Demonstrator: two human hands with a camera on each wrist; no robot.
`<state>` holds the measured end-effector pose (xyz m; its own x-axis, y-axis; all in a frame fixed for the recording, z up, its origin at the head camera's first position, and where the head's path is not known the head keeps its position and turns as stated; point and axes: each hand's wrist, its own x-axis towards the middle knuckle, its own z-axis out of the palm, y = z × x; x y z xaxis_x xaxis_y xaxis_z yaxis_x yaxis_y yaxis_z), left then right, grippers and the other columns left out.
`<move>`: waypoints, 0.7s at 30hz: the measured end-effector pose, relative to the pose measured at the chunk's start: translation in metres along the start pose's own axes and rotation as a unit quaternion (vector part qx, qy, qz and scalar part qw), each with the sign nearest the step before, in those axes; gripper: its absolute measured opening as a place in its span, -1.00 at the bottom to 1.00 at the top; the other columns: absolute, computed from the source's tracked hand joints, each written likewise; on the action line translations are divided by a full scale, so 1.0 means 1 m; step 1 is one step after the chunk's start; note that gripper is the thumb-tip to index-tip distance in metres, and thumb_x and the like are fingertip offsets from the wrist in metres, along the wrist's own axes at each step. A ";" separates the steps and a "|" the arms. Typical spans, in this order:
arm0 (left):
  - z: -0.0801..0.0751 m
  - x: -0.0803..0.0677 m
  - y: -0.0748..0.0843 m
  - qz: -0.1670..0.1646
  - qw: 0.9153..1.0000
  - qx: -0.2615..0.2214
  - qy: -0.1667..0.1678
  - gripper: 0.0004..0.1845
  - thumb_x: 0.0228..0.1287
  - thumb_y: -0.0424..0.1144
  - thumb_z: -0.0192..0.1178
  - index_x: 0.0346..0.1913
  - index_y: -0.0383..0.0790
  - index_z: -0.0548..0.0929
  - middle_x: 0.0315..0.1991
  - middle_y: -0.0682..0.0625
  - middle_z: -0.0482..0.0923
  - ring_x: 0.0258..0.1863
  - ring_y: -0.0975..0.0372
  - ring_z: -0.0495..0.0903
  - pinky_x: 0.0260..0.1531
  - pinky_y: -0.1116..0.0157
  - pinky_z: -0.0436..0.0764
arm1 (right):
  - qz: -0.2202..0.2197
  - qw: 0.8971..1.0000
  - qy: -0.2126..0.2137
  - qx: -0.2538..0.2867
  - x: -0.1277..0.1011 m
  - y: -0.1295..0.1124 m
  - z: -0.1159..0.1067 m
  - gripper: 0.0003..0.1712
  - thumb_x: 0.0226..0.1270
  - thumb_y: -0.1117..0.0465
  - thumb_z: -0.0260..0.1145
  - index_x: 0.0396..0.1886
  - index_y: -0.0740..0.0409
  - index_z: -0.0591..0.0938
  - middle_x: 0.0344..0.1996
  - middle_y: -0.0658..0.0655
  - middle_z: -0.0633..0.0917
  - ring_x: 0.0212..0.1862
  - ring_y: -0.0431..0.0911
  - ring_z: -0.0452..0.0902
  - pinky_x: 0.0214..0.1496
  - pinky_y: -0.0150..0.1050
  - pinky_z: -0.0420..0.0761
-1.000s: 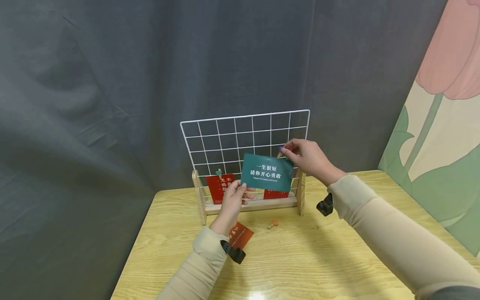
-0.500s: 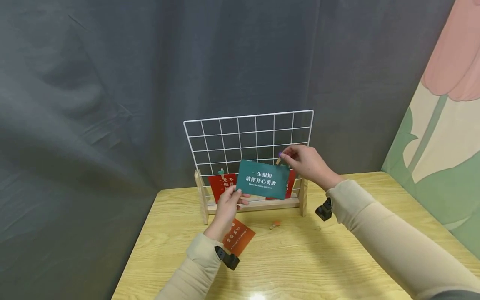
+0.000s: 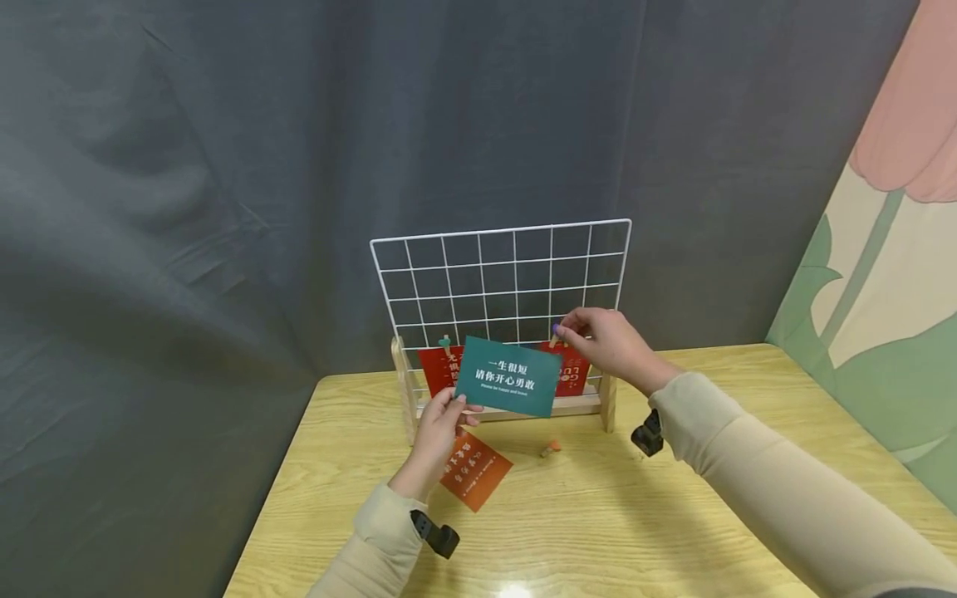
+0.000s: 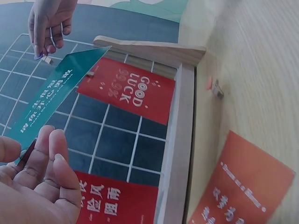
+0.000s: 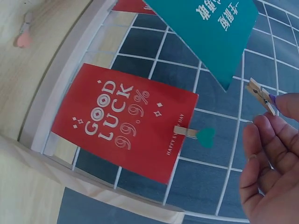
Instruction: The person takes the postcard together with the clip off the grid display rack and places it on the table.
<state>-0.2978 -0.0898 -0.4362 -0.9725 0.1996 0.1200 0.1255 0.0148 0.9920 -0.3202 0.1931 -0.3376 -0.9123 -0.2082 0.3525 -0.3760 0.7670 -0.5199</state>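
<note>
My left hand point(image 3: 436, 430) pinches a teal card point(image 3: 508, 378) with white lettering by its lower left corner, in front of the white wire grid point(image 3: 497, 249). In my right hand point(image 3: 609, 342) is a small wooden clothespin point(image 5: 260, 95) with a purple decoration, pinched between thumb and fingers. The right wrist view shows a gap between this clothespin and the teal card. A red GOOD LUCK card point(image 5: 124, 121) hangs on the grid from a clothespin with a green heart point(image 5: 204, 137). Another red card point(image 4: 117, 198) hangs at the grid's left, partly covered by the teal card.
The grid stands in a wooden base point(image 3: 609, 403) on the wooden table point(image 3: 583, 523). An orange-red card point(image 3: 476, 469) lies on the table in front, with a loose clothespin point(image 3: 551, 448) bearing an orange heart to its right. A dark curtain point(image 3: 224, 208) hangs behind.
The left hand has brought the teal card down and left, uncovering more of the GOOD LUCK card. The right hand has lowered slightly, and the clothespin is now apart from the teal card.
</note>
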 end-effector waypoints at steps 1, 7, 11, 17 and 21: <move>-0.002 -0.001 -0.001 0.000 1.000 0.001 0.001 -0.75 0.69 -0.27 -0.12 0.05 -0.40 0.49 -0.11 -0.25 0.67 -0.31 0.22 0.62 -0.27 0.28 0.49 | 0.000 1.000 -0.002 -0.003 -0.001 0.001 0.001 -0.74 0.57 0.14 0.27 -0.14 0.28 0.71 -0.31 0.13 0.73 -0.24 0.00 0.63 -0.12 -0.02 0.65; -0.013 -0.007 -0.008 0.004 1.000 0.015 0.007 -0.76 0.69 -0.31 -0.14 0.02 -0.43 0.49 -0.18 -0.12 0.69 -0.34 0.28 0.59 -0.30 0.32 0.49 | -0.007 1.000 -0.009 -0.010 -0.006 0.006 0.007 -0.76 0.55 0.15 0.29 -0.20 0.26 0.70 -0.41 0.06 0.69 -0.41 -0.09 0.49 -0.29 -0.14 0.54; -0.021 -0.010 -0.013 -0.007 1.000 0.017 0.011 -0.74 0.69 -0.31 -0.14 0.07 -0.44 0.49 -0.11 -0.26 0.66 -0.30 0.20 0.61 -0.29 0.33 0.48 | -0.015 1.000 -0.016 -0.005 -0.012 0.012 0.014 -0.78 0.53 0.18 0.31 -0.23 0.27 0.69 -0.44 0.06 0.68 -0.44 -0.12 0.47 -0.32 -0.17 0.53; -0.029 -0.015 -0.017 -0.020 0.999 0.029 0.022 -0.72 0.68 -0.32 -0.14 0.12 -0.44 0.51 -0.22 -0.09 0.65 -0.28 0.12 0.62 -0.25 0.25 0.49 | -0.016 0.999 -0.034 0.004 -0.020 0.018 0.024 -0.82 0.53 0.20 0.30 -0.24 0.23 0.69 -0.41 0.03 0.69 -0.42 -0.14 0.50 -0.31 -0.18 0.57; -0.032 -0.018 -0.017 -0.019 0.999 0.029 0.022 -0.73 0.68 -0.32 -0.14 0.10 -0.44 0.52 -0.27 0.02 0.64 -0.30 0.15 0.61 -0.22 0.19 0.50 | -0.022 0.999 -0.032 0.002 -0.023 0.021 0.029 -0.84 0.52 0.21 0.31 -0.25 0.20 0.70 -0.40 -0.02 0.70 -0.39 -0.15 0.54 -0.27 -0.16 0.59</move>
<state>-0.2884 -0.1252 -0.4544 -0.9844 0.1537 0.0854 0.0983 0.0781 0.9921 -0.3121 0.1962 -0.3786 -0.9032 -0.2798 0.3254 -0.4167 0.7534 -0.5087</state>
